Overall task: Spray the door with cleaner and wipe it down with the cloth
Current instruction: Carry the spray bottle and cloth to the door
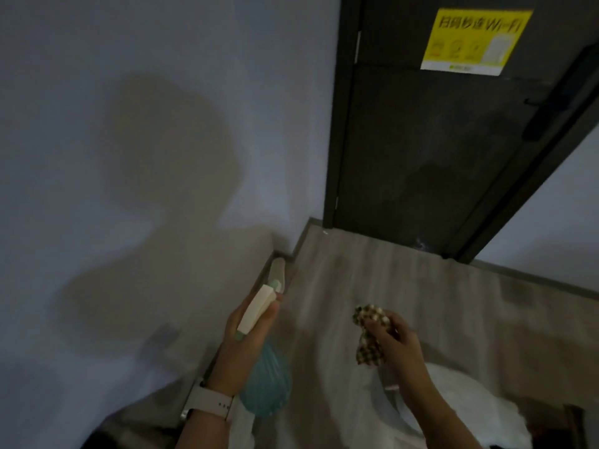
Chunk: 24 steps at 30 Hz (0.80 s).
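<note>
Door point(421, 150): dark, matt panel, faint pale smears low down. Sticker point(476, 40) on door: yellow, glossy paper or film. Wall point(162, 124): smooth matt paint. Floor point(372, 280): wood-grain planks, low sheen. Spray bottle point(264, 367): ribbed translucent teal plastic body, cream plastic trigger head. Cloth point(369, 332): soft woven check fabric, crumpled. Watch strap point(210, 401): smooth matt pale band, perforated.

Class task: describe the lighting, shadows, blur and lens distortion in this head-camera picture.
Head view: dim, bluish light; a large soft shadow of the person falls on the wall; wide-angle bending slants the dark door; the yellow sticker reads soft; the checked cloth and spray bottle look slightly blurred.
</note>
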### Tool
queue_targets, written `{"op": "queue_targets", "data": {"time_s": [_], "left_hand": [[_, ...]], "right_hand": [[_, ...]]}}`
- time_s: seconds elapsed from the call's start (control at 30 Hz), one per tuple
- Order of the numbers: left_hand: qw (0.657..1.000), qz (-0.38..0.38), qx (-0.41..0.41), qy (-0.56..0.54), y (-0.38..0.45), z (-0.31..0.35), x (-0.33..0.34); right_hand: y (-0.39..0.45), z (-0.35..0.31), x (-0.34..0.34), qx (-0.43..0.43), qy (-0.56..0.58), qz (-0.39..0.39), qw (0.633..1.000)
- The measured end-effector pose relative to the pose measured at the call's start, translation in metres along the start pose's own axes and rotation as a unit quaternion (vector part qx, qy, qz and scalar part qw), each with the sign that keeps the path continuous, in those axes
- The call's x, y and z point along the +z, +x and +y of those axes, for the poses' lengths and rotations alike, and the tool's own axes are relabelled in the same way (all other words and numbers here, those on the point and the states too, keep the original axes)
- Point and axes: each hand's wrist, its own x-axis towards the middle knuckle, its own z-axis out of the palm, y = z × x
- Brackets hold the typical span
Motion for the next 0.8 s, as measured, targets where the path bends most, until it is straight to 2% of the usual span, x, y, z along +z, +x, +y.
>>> {"op": "queue_targets", "data": {"time_s": [0.1,0.17,0.43,0.63,0.8], "left_hand": [[0.999,0.016,0.029,-0.005,0.055,0.019,0.043],[0.999,-0.002,0.031,-0.011,0.089,0.032,0.07],[0.997,-0.007,0.077,-0.016,0.257,0.057,0.142],[0.994,-0.082,0.066,-0.023,0.412,0.061,0.2],[0.99,-0.081,0.113,-0.03,0.524,0.108,0.249]], "right_hand": [[0.057,-0.037,-0.028,-0.037,-0.025,-0.02,0.999],[0.092,-0.061,-0.041,-0.057,-0.023,-0.029,0.998],[0.249,-0.13,-0.07,-0.093,-0.026,0.021,0.995],[0.38,-0.193,-0.07,-0.116,-0.036,0.068,0.99],[0.477,-0.268,-0.081,-0.153,-0.069,0.072,0.983]]}}
